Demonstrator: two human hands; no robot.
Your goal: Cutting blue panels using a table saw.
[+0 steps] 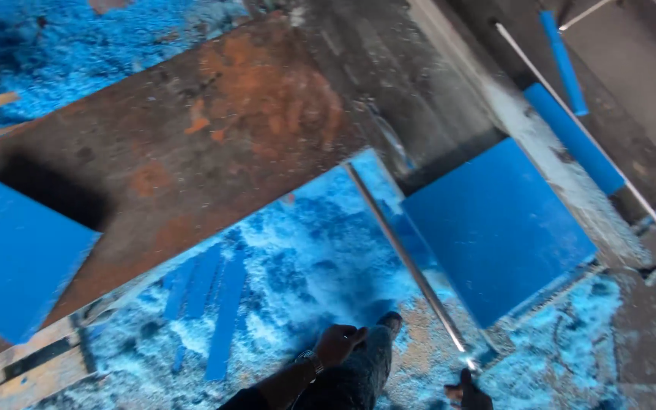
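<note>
My right hand shows at the bottom edge, closed around the lower end of a long thin metal rod. The rod slants up and left across the floor to the edge of a rusty steel slab. My left hand, with a wristwatch on the wrist, hangs curled beside my leg and holds nothing. A square blue board lies just right of the rod. Another blue board rests on the slab at the far left.
Blue shavings cover the floor, with several thin blue strips among them. Two narrow blue bars and a white rod lie at the upper right along a dusty ledge. Wooden slats are at the lower left.
</note>
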